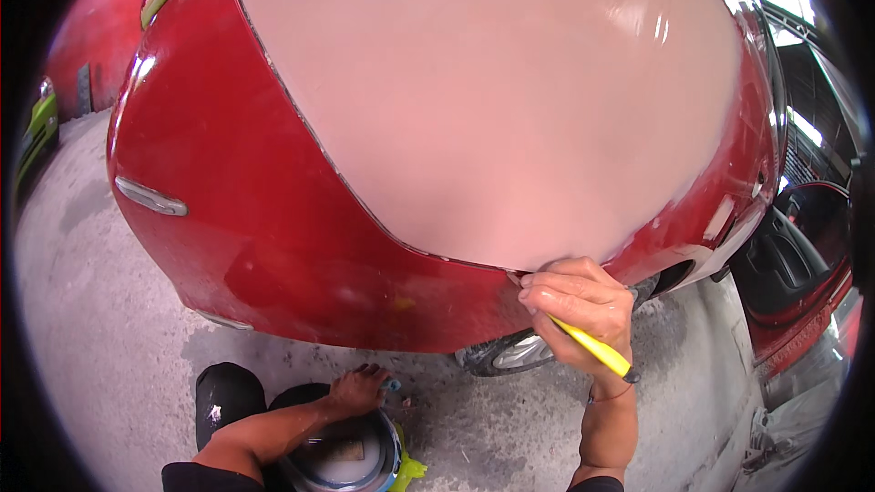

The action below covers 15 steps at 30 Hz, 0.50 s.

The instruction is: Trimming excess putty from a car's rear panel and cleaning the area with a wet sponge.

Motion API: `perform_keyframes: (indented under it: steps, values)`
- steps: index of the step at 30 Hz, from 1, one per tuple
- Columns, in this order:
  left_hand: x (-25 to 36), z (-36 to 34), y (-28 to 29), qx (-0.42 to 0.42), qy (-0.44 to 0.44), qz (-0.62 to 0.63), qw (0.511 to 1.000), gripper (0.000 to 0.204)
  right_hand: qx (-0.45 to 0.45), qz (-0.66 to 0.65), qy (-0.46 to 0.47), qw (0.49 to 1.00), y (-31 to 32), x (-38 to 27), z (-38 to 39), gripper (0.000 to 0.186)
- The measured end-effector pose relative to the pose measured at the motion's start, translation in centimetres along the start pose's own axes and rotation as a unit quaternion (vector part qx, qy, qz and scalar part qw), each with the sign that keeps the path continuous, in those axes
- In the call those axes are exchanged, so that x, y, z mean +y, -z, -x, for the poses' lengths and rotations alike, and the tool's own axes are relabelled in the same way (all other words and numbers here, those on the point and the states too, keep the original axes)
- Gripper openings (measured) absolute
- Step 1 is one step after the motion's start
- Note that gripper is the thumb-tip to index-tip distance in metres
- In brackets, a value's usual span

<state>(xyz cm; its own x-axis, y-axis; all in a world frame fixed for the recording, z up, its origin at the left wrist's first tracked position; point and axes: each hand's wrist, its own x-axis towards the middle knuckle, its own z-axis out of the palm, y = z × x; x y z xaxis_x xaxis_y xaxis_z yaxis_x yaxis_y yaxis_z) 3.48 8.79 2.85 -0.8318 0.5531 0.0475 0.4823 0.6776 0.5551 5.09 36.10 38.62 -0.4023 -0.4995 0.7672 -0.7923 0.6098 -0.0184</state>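
My right hand (583,305) grips a yellow-handled tool (592,342), its tip partly hidden at the seam along the lower edge of a pale, primer-like panel (492,100) on a red car body (210,164). My left hand (357,389) is low beside my dark-clad knee (223,383), fingers curled near a small light blue item (392,384); whether it holds that item is unclear. Below my left hand stands a round bucket (337,460) with pale contents, a lime-green item (410,469) at its side.
A car wheel (501,355) sits under the body. An open red car door (784,273) is at the right, with pale plastic sheeting (775,446) below it. A green car part (36,132) stands at the far left before a red surface (91,27). The floor is stained concrete (109,328).
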Motion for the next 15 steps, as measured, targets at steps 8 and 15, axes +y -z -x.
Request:
perform_keyframes:
  steps: [8, 15]
  values:
    - [0.0, 0.0, 0.2, 0.003, -0.015, -0.013, 1.0, 0.04, 0.012, 0.008, -0.028, 1.0, 1.2, 0.7, 1.1, 0.028]
    - [0.8, 0.5, 0.2, -0.012, 0.014, -0.014, 1.0, 0.039, 0.057, -0.102, -0.059, 0.991, 0.4, 0.1, 1.7, 0.027]
